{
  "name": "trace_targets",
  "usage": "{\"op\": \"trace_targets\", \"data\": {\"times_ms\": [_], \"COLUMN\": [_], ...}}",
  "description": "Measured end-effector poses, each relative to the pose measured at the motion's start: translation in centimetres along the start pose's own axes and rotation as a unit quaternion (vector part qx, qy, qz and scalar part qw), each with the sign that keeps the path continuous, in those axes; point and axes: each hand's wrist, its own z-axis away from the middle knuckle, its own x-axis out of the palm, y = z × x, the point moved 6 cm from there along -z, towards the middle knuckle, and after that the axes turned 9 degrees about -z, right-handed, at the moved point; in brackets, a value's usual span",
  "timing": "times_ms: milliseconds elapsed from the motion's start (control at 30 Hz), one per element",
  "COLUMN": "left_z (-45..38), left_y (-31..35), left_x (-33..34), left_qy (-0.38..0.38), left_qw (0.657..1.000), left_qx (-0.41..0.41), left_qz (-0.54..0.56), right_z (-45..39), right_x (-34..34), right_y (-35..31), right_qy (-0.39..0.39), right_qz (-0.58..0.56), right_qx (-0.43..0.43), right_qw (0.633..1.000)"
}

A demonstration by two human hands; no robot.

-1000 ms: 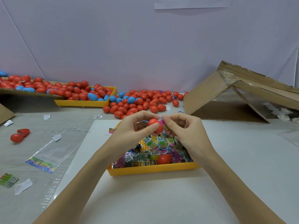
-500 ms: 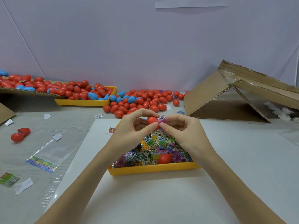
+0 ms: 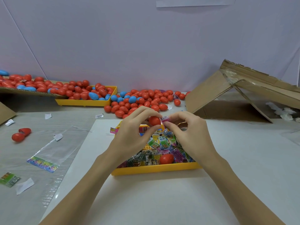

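My left hand [image 3: 129, 135] pinches a red egg half [image 3: 154, 120] between thumb and fingers, above a yellow tray [image 3: 155, 169]. My right hand [image 3: 186, 132] pinches a small pink packet [image 3: 164, 118] right against the open side of that half. The tray holds several small colourful packets [image 3: 159, 143] and another red egg piece [image 3: 166, 158]. Whether the packet is partly inside the half is hidden by my fingers.
A heap of red and blue eggs [image 3: 142, 101] lies behind the tray, more in a second yellow tray [image 3: 86, 103] at back left. An opened cardboard box [image 3: 235, 98] stands right. Two red egg pieces [image 3: 21, 134], a clear bag [image 3: 48, 151] and paper scraps lie left.
Both hands have risen slightly with the red egg half and the pink packet, staying pressed together over the tray.
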Motion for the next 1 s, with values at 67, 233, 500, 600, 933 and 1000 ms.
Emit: {"op": "trace_targets", "data": {"times_ms": [67, 233, 500, 600, 933, 1000], "left_z": [0.0, 0.1, 0.1, 0.1, 0.2, 0.2], "left_y": [-0.1, -0.5, -1.1, -1.2, -0.8, -0.9], "left_x": [-0.1, 0.1, -0.5, -0.4, -0.1, -0.2], "left_qy": [0.008, -0.007, -0.001, -0.011, -0.043, -0.045], "left_qw": [1.0, 0.995, 0.956, 0.949, 0.942, 0.942], "left_qx": [-0.007, -0.057, -0.164, -0.173, -0.179, -0.182], "left_qz": [0.006, 0.079, 0.243, 0.265, 0.281, 0.279], "right_z": [0.1, 0.0, -0.1, 0.0, 0.1, 0.1], "right_x": [0.0, 0.0, 0.2, 0.5, 0.6, 0.5], "right_y": [-0.5, -0.2, 1.4, 1.4, 1.4, 1.4], "right_qy": [0.005, 0.009, -0.003, -0.014, -0.025, -0.025], "right_qz": [0.035, 0.007, -0.148, -0.181, -0.174, -0.168], "right_qx": [-0.05, -0.031, 0.093, 0.102, 0.107, 0.106], "right_qw": [0.998, 0.999, 0.985, 0.978, 0.979, 0.98]}}
